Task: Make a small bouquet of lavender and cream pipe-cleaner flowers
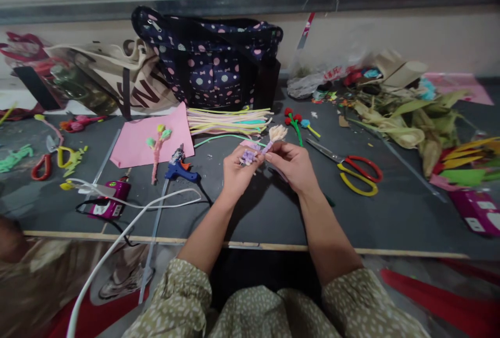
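Fingers (pixel 271 157) of the right hand (pixel 295 166) pinch the lilac stem of a cream-tufted flower (pixel 278 133); those of the left hand (pixel 237 170) curl in around a lilac fuzzy piece (pixel 249 156), with the exact contact partly hidden. Both items sit between the hands, above the middle of the dark grey table (pixel 410 228).

Observed on that surface, by size: one navy patterned bag (pixel 213 67), upright at the back beside the wall, with a beige canvas tote (pixel 150 75) touching or just beside its left end. Dried corn husks (pixel 425 124) are heaped at the right. One pink sheet (pixel 130 145) lies left of the hands, bearing a peach pipe-cleaner stem (pixel 157 153) with yellow and green tips. A bundle of pipe cleaners (pixel 226 122) lies beyond the hands. Red-and-yellow-handled scissors (pixel 340 161) rest blades apart, right of the right hand. One blue glue gun (pixel 182 172) is near the sheet's front edge. Smallest noted: a blue flower (pixel 305 123) on a yellow stem.
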Motion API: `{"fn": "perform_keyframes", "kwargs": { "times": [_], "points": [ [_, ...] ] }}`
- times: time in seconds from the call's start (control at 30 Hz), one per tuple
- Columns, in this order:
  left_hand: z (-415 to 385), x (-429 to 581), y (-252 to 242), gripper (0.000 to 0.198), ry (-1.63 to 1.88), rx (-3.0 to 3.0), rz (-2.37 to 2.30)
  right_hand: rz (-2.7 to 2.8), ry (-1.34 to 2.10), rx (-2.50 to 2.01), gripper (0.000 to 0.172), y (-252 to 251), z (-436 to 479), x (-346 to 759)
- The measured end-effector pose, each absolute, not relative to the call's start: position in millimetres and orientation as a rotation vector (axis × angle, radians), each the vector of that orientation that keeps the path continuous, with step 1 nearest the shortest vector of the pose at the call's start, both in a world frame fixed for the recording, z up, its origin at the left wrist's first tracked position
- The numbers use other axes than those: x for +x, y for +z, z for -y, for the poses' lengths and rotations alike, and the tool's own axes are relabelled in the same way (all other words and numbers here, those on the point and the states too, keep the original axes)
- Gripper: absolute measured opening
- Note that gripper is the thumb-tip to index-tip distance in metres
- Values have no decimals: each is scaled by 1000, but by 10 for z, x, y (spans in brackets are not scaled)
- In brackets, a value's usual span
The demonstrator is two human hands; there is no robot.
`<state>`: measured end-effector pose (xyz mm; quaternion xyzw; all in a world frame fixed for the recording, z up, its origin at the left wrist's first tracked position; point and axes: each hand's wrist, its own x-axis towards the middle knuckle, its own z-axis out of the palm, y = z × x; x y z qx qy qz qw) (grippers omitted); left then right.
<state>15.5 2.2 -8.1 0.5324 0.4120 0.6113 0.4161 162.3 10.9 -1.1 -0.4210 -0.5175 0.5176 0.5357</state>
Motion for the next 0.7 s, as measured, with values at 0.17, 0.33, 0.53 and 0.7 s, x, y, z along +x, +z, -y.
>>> {"fn": "perform_keyframes", "kwargs": {
  "times": [0.17,0.33,0.53,0.7],
  "points": [
    [-3,142,-3,23,1351,948,-912,1363,1134,-1001,20,-32,-114,1669],
    [-33,74,25,22,1165,817,-806,1396,1170,-945,20,36,-86,1653],
    [-70,50,-6,26,1011,720,-726,1395,1192,-951,24,21,-67,1645],
    [-57,89,-28,28,1018,708,-772,1424,1051,-1038,18,-31,-104,1657]
  ]
}}
